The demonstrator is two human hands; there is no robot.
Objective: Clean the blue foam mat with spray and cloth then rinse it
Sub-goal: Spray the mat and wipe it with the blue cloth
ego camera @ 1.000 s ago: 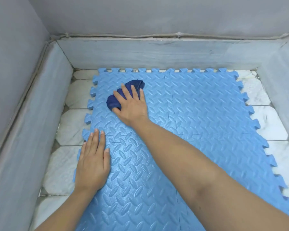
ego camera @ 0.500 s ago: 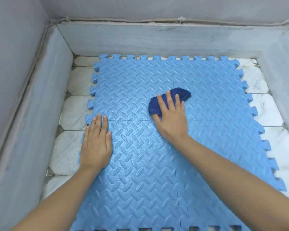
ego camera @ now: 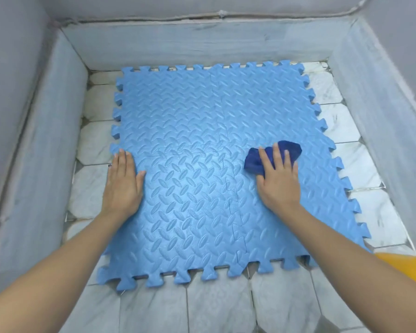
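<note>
The blue foam mat [ego camera: 202, 164] lies flat on a pale tiled floor [ego camera: 216, 306], filling most of a low-walled corner. It is made of interlocking tiles with a raised diamond-plate pattern; faint seams cross it near its middle, and puzzle-shaped tabs run along all of its edges. Its far edge sits close to the back kerb, while strips of floor show on its left, right and near sides.

A dark blue cloth [ego camera: 271, 156] is bunched on the right half of the mat, touching its surface. The right hand [ego camera: 277, 182] lies on top of the cloth with its fingers [ego camera: 265, 159] fairly straight and slightly spread, pressing the cloth down onto the foam; part of the cloth shows beyond the fingertips and to the left of them. Whether any of the cloth is pinched under the palm cannot be told.

The left hand [ego camera: 123, 186] rests palm-down on the mat close to its left edge, fingers straight and together, thumb out to the side, holding nothing. The two hands are well apart, with bare mat between them.

A low grey marble kerb [ego camera: 197, 46] bounds the floor at the back and on both sides, with grey walls [ego camera: 10, 68] rising behind it. A bit of yellow-orange fabric [ego camera: 406, 265] shows at the right edge by the right forearm.
</note>
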